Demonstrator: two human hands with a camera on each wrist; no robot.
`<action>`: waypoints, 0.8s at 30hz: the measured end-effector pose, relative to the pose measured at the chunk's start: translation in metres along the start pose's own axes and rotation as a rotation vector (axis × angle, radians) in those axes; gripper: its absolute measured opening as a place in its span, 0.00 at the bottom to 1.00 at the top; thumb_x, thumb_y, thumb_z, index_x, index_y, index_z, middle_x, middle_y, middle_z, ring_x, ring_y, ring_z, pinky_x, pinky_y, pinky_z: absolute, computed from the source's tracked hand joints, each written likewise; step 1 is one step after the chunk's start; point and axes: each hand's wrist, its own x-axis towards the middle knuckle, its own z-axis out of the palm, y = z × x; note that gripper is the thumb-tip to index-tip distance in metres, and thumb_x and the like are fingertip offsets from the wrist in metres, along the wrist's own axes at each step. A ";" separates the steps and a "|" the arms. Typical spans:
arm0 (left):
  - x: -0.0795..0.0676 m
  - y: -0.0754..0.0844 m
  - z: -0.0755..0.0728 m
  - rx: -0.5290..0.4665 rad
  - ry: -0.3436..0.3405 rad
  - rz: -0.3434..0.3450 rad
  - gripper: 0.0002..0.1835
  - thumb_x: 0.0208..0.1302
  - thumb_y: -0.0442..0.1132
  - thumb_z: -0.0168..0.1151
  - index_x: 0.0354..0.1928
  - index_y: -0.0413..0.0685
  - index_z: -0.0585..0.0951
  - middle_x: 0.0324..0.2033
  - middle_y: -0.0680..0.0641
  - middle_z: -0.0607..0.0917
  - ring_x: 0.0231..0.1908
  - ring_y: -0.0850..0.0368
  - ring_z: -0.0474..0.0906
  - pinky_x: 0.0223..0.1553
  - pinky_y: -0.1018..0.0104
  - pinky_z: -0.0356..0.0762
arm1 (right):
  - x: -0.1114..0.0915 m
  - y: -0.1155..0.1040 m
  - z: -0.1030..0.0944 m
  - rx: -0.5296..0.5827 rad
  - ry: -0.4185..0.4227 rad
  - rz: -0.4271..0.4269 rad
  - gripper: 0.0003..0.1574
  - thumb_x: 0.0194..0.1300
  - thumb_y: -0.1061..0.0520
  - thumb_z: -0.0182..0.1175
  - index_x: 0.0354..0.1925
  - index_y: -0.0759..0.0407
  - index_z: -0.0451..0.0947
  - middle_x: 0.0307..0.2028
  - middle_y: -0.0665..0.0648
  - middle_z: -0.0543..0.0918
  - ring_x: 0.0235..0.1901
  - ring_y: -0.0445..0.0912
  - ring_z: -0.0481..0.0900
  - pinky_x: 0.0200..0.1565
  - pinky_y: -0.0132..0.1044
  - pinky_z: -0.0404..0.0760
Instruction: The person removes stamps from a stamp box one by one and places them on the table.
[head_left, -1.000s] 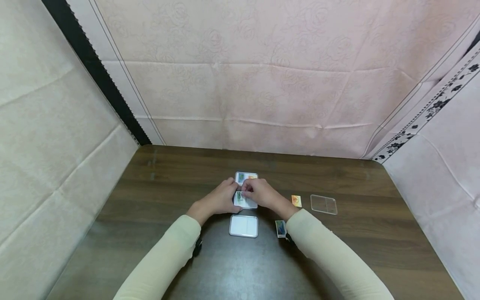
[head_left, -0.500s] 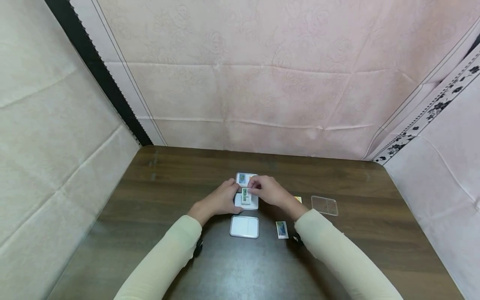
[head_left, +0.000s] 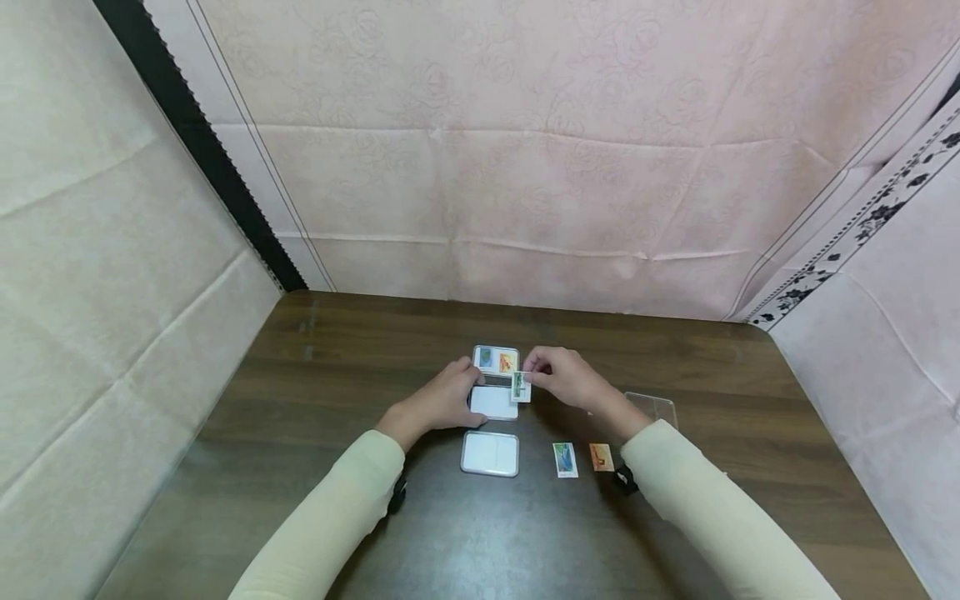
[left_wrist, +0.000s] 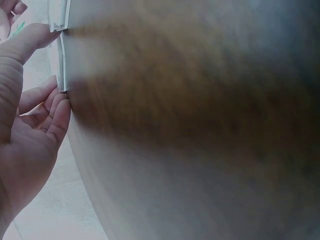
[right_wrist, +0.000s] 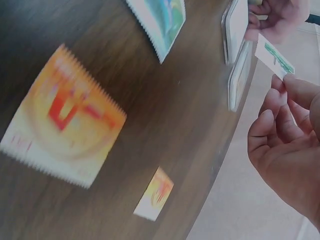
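Fingertips and thumb of my left hand (head_left: pixel 444 396) hold the middle shallow plastic case (head_left: pixel 491 405) by its edges; its white inside shows. Right of that case, my right hand (head_left: pixel 567 379) pinches a postage stamp with a green print (right_wrist: pixel 275 57) between thumb and fingertip, up off the table. The stamp overlaps the case's right edge in the head view. Behind lies another case (head_left: pixel 496 372), holding a blue stamp (head_left: pixel 486 357) and an orange stamp (head_left: pixel 507 362) side by side. A third white case (head_left: pixel 490 452) lies nearest the body.
On the wooden table (head_left: pixel 360 350), a blue-green stamp (head_left: pixel 566 460) and an orange stamp (head_left: pixel 602 457) lie to the right. Another orange stamp (right_wrist: pixel 155 195) shows in the right wrist view. A clear plastic lid (head_left: pixel 656 407) is partly behind the right forearm. Cloth hangs around the table.
My right hand has drawn the green stamp from over the middle case toward the right, uncovering the orange stamp in the far case. The left hand has stayed at the middle case.
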 end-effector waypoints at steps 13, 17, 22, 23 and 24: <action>0.000 -0.001 0.001 0.009 0.000 0.001 0.33 0.57 0.52 0.78 0.60 0.43 0.79 0.56 0.46 0.74 0.53 0.53 0.71 0.60 0.57 0.76 | -0.016 0.024 -0.015 -0.037 -0.010 0.044 0.05 0.74 0.54 0.63 0.42 0.54 0.80 0.38 0.51 0.83 0.40 0.47 0.78 0.46 0.41 0.80; -0.001 -0.001 0.001 0.006 0.000 -0.004 0.34 0.57 0.52 0.78 0.60 0.43 0.79 0.57 0.46 0.74 0.54 0.53 0.71 0.60 0.57 0.76 | -0.019 0.032 -0.016 -0.047 -0.005 0.063 0.07 0.74 0.53 0.63 0.42 0.56 0.80 0.38 0.51 0.83 0.40 0.47 0.78 0.46 0.42 0.80; 0.001 -0.002 0.002 0.006 0.007 0.012 0.34 0.56 0.52 0.79 0.60 0.42 0.79 0.56 0.46 0.75 0.52 0.54 0.71 0.59 0.57 0.76 | -0.021 0.042 -0.016 -0.061 0.003 0.061 0.04 0.74 0.57 0.62 0.41 0.56 0.80 0.37 0.52 0.83 0.39 0.46 0.78 0.44 0.42 0.79; 0.001 -0.002 0.002 0.008 0.008 0.016 0.34 0.56 0.52 0.79 0.59 0.41 0.79 0.56 0.46 0.75 0.52 0.54 0.71 0.59 0.58 0.76 | -0.021 0.044 -0.016 -0.065 0.005 0.061 0.03 0.74 0.58 0.62 0.40 0.56 0.80 0.37 0.53 0.83 0.38 0.46 0.77 0.43 0.41 0.79; 0.002 -0.003 0.002 0.010 0.009 0.018 0.34 0.56 0.52 0.79 0.59 0.41 0.79 0.55 0.46 0.75 0.52 0.54 0.71 0.59 0.58 0.76 | -0.021 0.046 -0.016 -0.072 0.008 0.061 0.02 0.74 0.58 0.62 0.40 0.56 0.80 0.37 0.53 0.83 0.38 0.46 0.77 0.43 0.41 0.79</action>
